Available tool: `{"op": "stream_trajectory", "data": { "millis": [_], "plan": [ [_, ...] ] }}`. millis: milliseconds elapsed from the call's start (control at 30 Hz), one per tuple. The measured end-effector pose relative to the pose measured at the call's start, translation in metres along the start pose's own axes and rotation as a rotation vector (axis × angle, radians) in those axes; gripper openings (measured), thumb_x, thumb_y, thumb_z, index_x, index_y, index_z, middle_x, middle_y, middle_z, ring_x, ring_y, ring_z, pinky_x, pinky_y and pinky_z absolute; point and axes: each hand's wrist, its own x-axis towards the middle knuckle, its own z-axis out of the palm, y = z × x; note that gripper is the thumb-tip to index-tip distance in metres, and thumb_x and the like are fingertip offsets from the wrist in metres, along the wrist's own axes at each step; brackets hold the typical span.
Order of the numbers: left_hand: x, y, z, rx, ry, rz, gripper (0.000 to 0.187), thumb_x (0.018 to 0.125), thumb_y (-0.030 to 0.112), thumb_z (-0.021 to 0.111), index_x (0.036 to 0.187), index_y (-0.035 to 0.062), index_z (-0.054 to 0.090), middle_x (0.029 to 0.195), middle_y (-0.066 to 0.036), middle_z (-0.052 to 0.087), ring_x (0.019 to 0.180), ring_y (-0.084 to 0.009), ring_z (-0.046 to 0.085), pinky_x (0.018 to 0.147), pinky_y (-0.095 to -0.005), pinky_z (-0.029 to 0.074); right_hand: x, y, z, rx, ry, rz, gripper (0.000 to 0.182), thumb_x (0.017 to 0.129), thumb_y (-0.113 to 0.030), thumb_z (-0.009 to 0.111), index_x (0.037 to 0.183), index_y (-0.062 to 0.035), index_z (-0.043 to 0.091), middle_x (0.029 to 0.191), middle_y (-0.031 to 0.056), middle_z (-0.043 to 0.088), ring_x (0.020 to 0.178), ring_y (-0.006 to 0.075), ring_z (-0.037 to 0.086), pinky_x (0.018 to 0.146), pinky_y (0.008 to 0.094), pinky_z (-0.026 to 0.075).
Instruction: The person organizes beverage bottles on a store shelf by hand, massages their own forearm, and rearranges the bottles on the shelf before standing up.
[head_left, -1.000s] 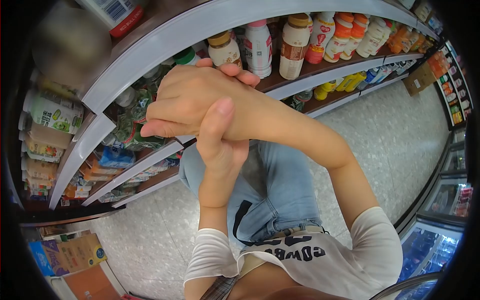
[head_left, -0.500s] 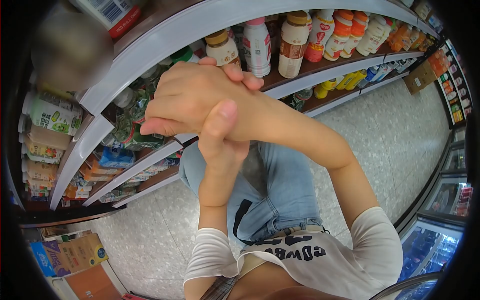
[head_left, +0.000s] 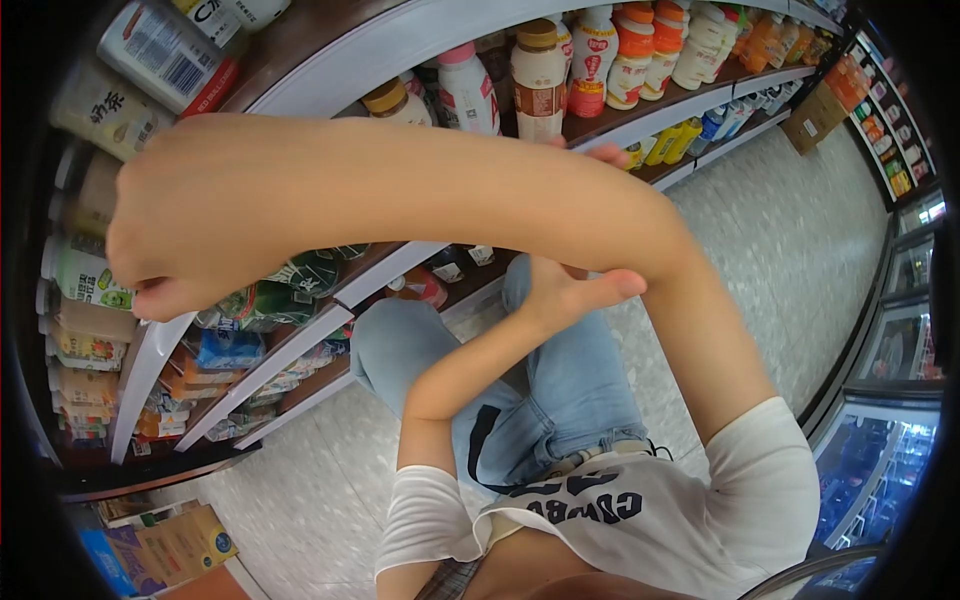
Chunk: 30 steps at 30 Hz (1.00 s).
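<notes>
My right arm reaches across the view to the left, its forearm [head_left: 420, 185] lying over the shelf fronts. My right hand [head_left: 185, 220] is closed in a fist, back of the hand up, and nothing shows in it. From below, my left hand [head_left: 575, 295] wraps around the right forearm near the elbow. Its thumb is on the near side and its fingertips peek out beyond the far side; the palm is hidden. Near the fist stand a large silver-and-red can [head_left: 165, 60] and a milk tea bottle [head_left: 105, 110].
Curved shelves [head_left: 330, 60] hold rows of drinks, among them a brown-capped bottle [head_left: 538, 80] and a red bottle [head_left: 592, 65]. Lit glass-door coolers [head_left: 860, 470] line the right. Cardboard boxes stand on the floor [head_left: 330, 480] side at lower left [head_left: 185, 545].
My left hand has shifted from the right wrist up the forearm toward the elbow. My right arm has stretched further left, and its hand has curled into a fist.
</notes>
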Motion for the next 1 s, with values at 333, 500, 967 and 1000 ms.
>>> {"op": "stream_trajectory", "data": {
  "millis": [333, 500, 967, 1000],
  "plan": [
    [-0.005, 0.001, 0.006, 0.020, 0.166, 0.046, 0.117, 0.066, 0.046, 0.083, 0.146, 0.0053, 0.007, 0.135, -0.023, 0.041, 0.125, -0.0325, 0.045, 0.111, -0.0455, 0.030, 0.009, 0.001, 0.020, 0.057, -0.032, 0.110, 0.025, 0.077, -0.034, 0.055, 0.073, -0.0141, 0.069, 0.069, 0.0081, 0.066, 0.066, 0.0302, 0.065, 0.059, 0.0429, 0.052],
    [-0.011, 0.002, 0.002, 0.118, 0.155, -0.006, 0.110, 0.068, 0.039, 0.081, 0.143, 0.0022, 0.010, 0.123, -0.021, 0.050, 0.116, -0.0294, 0.052, 0.103, -0.0423, 0.040, 0.012, -0.004, 0.027, -0.002, -0.092, 0.111, 0.025, 0.077, -0.035, 0.055, 0.077, -0.0153, 0.070, 0.073, 0.0076, 0.067, 0.071, 0.0302, 0.066, 0.064, 0.0434, 0.052],
    [-0.012, 0.008, 0.001, 0.256, 0.152, 0.064, 0.104, 0.068, 0.034, 0.078, 0.141, -0.0016, 0.013, 0.115, -0.019, 0.054, 0.106, -0.0289, 0.057, 0.094, -0.0406, 0.047, 0.010, -0.025, 0.041, 0.005, -0.108, -0.005, 0.026, 0.076, -0.037, 0.060, 0.085, -0.0160, 0.071, 0.078, 0.0101, 0.068, 0.078, 0.0321, 0.066, 0.067, 0.0426, 0.053],
    [-0.011, 0.009, -0.001, 0.275, 0.147, 0.070, 0.103, 0.068, 0.033, 0.078, 0.141, -0.0016, 0.013, 0.115, -0.019, 0.054, 0.106, -0.0290, 0.057, 0.094, -0.0406, 0.047, 0.013, -0.018, 0.037, 0.120, -0.083, 0.018, 0.031, 0.075, -0.041, 0.062, 0.086, -0.0133, 0.071, 0.080, 0.0114, 0.069, 0.079, 0.0325, 0.067, 0.068, 0.0422, 0.054]
  ]
}}
